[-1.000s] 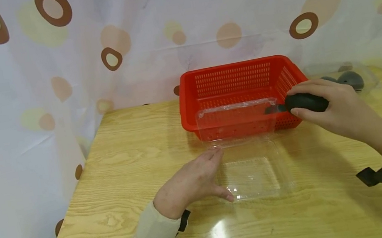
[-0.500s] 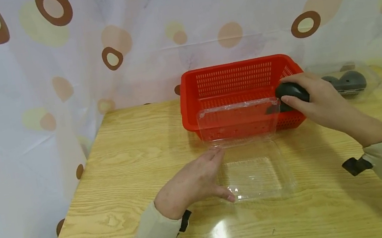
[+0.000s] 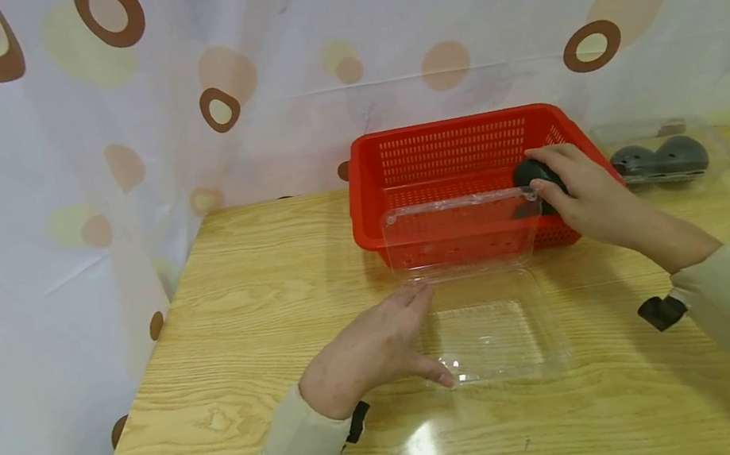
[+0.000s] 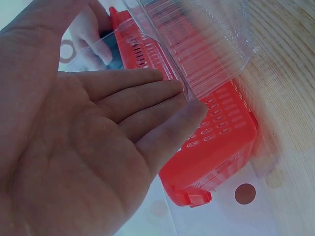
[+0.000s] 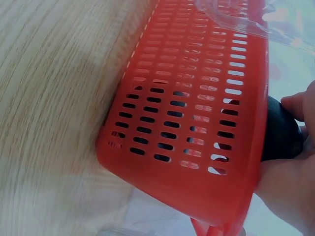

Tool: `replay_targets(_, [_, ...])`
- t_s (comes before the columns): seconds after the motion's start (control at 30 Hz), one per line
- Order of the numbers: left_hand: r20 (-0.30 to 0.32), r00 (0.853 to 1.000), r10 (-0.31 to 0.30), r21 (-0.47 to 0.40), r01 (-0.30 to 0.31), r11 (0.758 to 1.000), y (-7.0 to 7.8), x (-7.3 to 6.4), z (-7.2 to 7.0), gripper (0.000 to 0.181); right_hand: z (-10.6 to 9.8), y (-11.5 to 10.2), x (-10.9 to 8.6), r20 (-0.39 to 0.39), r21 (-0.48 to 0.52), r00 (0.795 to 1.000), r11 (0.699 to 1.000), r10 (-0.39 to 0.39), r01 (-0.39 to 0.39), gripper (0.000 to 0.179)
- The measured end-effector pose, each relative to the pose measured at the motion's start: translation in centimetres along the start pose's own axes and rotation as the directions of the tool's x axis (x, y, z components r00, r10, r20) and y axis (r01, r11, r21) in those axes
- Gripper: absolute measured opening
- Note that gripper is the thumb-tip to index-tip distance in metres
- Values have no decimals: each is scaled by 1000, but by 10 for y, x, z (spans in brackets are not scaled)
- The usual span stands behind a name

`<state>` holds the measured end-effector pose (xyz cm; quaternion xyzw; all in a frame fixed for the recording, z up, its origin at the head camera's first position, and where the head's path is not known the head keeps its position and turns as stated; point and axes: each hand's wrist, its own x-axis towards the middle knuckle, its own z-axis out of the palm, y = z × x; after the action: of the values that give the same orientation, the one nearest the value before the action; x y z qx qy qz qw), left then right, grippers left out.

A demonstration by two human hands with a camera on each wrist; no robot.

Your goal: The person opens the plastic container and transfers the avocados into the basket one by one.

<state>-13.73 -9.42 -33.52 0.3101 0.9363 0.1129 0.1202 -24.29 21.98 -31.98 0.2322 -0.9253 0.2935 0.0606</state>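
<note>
right hand [image 3: 580, 191] grips a dark oval object [image 3: 528, 174] from above at the red basket [image 3: 453, 148], probably to clear the rim. left hand [image 3: 374, 347], fingers straight, flanks the clear box [image 3: 488, 336], i'd guess steadying it.

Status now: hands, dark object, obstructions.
Right hand grips dark object at right end of red basket. Left hand at left edge of clear container. Raised lid stands before basket, possibly in the way.

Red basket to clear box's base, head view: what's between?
The box's raised clear lid stands between the base and the red basket; in the head view, the basket's red shows through it.
</note>
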Motion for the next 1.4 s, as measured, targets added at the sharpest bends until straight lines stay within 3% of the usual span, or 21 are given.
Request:
replay_targets(0.47, [-12,1000,15,26,-14,1000,1,0,1,111,5,-2,18,175,-27,984,999,31,-27,49])
replay_targets(0.97, [-4,1000,12,27,-12,1000,0,2,1,112,11,-6,34,261,-69,965,998,6,13,41])
replay_targets(1.17, [8,1000,-3,-10,3,1000,0,3,1,109,12,-5,44,337,-54,941,998,-3,23,40])
replay_targets(1.4, [11,1000,-8,14,8,1000,-1,4,1,110,10,0,55,465,-23,884,998,-41,58,33])
